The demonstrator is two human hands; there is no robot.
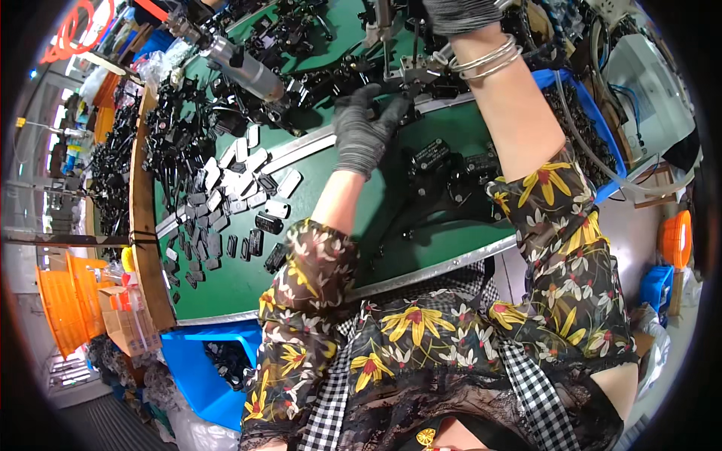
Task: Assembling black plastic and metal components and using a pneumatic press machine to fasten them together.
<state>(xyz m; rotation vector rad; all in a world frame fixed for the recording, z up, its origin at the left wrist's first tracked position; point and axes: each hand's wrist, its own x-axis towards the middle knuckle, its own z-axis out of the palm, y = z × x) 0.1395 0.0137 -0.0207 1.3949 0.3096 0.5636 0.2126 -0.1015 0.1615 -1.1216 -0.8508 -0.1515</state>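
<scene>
Fastening step, looks like: left hand (pixel 363 131) pinches a black part (pixel 397 96) under the press (pixel 385 34) at 12 o'clock; right hand (pixel 460 13) grips its handle, needing a steady pull.

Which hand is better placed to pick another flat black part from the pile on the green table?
Probably the left hand: it is lower and nearer the flat black parts, while the right hand is raised at the far edge.

A: What lies left on the green table (pixel 301 263)?
B: Flat black and silver plates (pixel 233 203), loosely heaped.
A: Beyond it?
B: A blue bin (pixel 197 368) and orange reels (pixel 64 304)
</scene>
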